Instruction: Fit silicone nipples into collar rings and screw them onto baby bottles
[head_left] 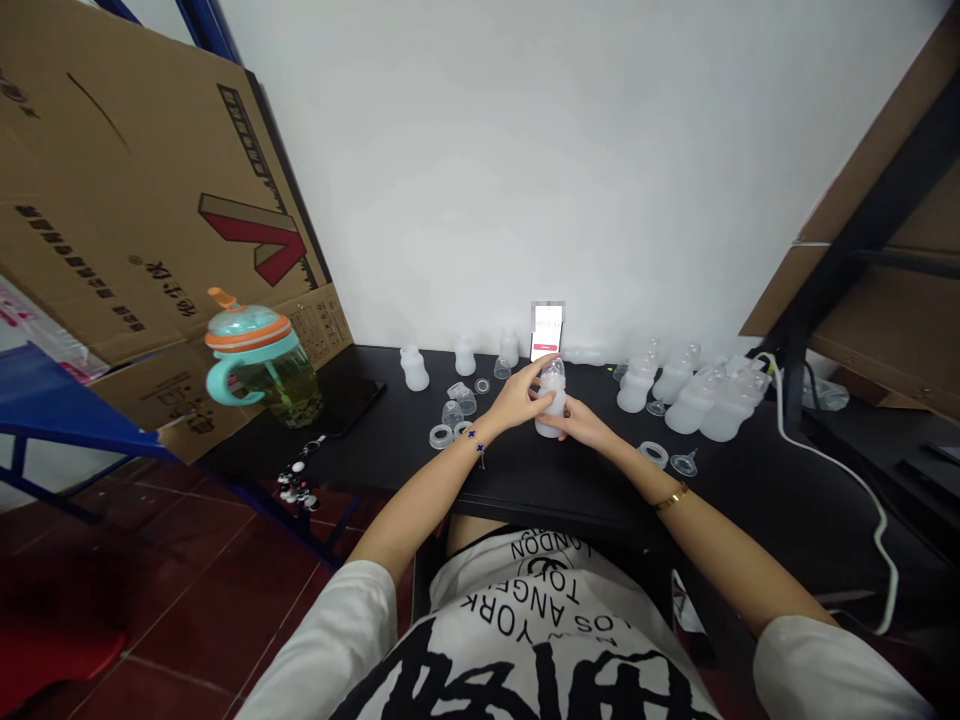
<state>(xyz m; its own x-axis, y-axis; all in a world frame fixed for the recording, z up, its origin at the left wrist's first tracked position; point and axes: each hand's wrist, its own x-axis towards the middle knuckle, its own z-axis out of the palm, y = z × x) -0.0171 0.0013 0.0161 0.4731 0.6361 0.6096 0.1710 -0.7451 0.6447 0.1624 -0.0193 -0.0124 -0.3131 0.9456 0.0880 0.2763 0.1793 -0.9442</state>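
- The left grip (514, 402) grasps the upper part of a whitish bottle (554, 384), fingers arched near its clear top and thumb against the side.
- The right grip (585, 423) grasps the same bottle lower on its body, from the other side.
- The bottle stands roughly upright between the two grips, over the near part of the black surface (517, 485); whether its base touches is hard to tell.
- For good handling, the lower grip should brace the body while the upper one works squarely along the bottle's axis, since a sideways push could set the top crooked.
- The walls look soft, so light, even pressure seems wise; a hard squeeze might dent them.
- Clear caps (462, 400) and a ring (441, 436) lie left of the grips, near the left forearm; another ring (653, 455) and a teat (684, 463) lie beyond the right grip, by its forearm. Elbows are best held off them.
- Just behind the grips stands a phone (546, 343), easily knocked by a careless reach.
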